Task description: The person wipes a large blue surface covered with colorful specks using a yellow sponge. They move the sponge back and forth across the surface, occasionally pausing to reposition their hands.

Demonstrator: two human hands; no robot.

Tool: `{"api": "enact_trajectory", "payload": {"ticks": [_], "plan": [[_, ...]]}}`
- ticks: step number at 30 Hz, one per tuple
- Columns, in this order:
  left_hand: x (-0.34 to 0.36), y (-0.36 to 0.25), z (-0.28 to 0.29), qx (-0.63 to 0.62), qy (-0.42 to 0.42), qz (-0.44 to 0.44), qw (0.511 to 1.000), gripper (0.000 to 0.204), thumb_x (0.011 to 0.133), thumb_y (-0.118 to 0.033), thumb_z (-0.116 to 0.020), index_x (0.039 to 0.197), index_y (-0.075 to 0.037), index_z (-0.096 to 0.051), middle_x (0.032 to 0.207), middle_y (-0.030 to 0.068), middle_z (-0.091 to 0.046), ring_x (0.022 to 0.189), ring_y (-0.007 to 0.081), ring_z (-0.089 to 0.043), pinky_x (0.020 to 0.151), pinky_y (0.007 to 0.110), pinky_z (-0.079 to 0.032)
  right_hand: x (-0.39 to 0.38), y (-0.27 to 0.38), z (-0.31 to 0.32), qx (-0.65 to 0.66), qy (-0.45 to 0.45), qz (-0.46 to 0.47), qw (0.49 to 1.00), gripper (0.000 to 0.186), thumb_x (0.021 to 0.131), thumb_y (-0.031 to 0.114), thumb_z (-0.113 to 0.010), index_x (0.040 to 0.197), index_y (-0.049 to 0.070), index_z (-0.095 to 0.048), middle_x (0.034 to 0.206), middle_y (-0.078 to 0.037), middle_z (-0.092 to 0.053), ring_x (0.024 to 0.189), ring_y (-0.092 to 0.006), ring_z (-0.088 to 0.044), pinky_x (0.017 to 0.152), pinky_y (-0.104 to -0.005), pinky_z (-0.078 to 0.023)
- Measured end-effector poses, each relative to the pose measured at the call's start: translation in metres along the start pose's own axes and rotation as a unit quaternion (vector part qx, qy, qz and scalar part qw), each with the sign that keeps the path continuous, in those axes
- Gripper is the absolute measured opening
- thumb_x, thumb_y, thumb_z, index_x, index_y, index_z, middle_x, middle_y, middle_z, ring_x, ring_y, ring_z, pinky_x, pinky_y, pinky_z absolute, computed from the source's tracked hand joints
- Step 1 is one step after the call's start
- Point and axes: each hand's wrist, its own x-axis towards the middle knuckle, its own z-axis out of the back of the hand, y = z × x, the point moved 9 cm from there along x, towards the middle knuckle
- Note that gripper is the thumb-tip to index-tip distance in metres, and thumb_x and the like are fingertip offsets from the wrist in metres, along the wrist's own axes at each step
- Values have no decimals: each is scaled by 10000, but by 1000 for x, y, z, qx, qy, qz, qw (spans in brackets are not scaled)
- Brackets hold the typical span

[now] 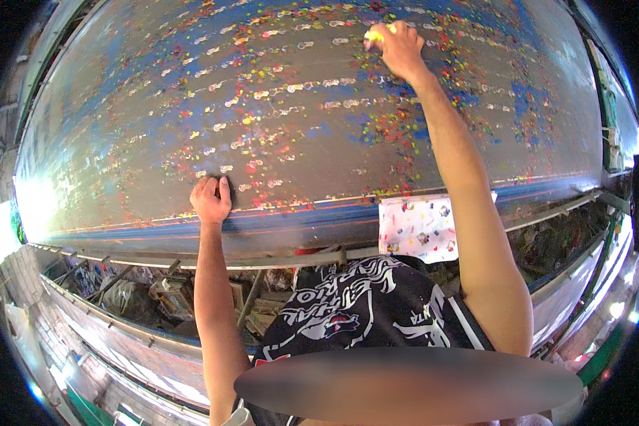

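A long grey-and-blue table (298,135) spreads in front of me, speckled all over with red, yellow and white spots and rows of pale printed marks. My right hand (401,53) reaches far across it, fingers closed round a small bright yellow piece (376,34) whose kind I cannot make out. Close to the table's near edge, my left hand (211,201) rests on the surface with its fingers curled in. What lies inside those fingers, if anything, is hidden. Beneath my right forearm hangs a white cloth (417,228) with small colourful prints, lying over the near edge.
A rail (284,261) runs along the table's near side, close to my body. Under it, a shelf holds wooden pieces and crumpled material (174,295). Another long table (121,323) stands behind me. A green-covered structure (613,106) is at the far right.
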Motion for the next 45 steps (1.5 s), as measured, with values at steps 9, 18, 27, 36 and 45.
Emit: {"api": "enact_trajectory", "payload": {"ticks": [9, 18, 27, 36, 45], "plan": [[2, 4, 0, -11, 20, 15, 1000, 392, 961, -235, -753, 687, -96, -511, 689, 100, -510, 642, 358, -574, 609, 491, -451, 165, 54, -42, -14, -18, -74, 997, 358, 1011, 329, -715, 1348, 210, -703, 1373, -230, -617, 1284, -495, -574, 1007, -690, -470], [1, 8, -1, -15, 29, 14, 999, 342, 979, -263, -721, 727, -85, -574, 737, 119, -581, 684, 383, -622, 646, 506, -508, 184, 288, -109, 85, 58, 76, 992, 423, 985, 373, -716, 1383, 229, -689, 1466, -248, -551, 1347, -480, -524, 1061, -680, -425], [-4, 4, 3, -18, -1, 1, 1000, 387, 1034, -285, -692, 742, -71, -557, 748, 132, -581, 712, 407, -629, 641, 530, -495, 8, 344, -76, 49, 59, 163, 984, 393, 1028, 350, -709, 1416, 299, -674, 1389, -202, -580, 1285, -440, -548, 1022, -671, -411], [-10, 11, 0, -20, -14, 11, 1000, 408, 1041, -345, -689, 753, -69, -608, 770, 134, -642, 755, 410, -666, 670, 530, -519, -226, 365, 5, 135, 90, 214, 963, 386, 972, 175, -700, 1349, 252, -718, 1270, -150, -575, 1177, -374, -548, 991, -546, -403], [-12, 6, -1, 0, 4, 0, 1000, 439, 1079, -378, -666, 803, -40, -621, 816, 170, -652, 793, 440, -656, 704, 538, -508, -310, 337, 30, 121, 106, 210, 964, 366, 980, 119, -691, 1324, 237, -729, 1256, -129, -597, 1193, -343, -562, 1000, -502, -394]]}}
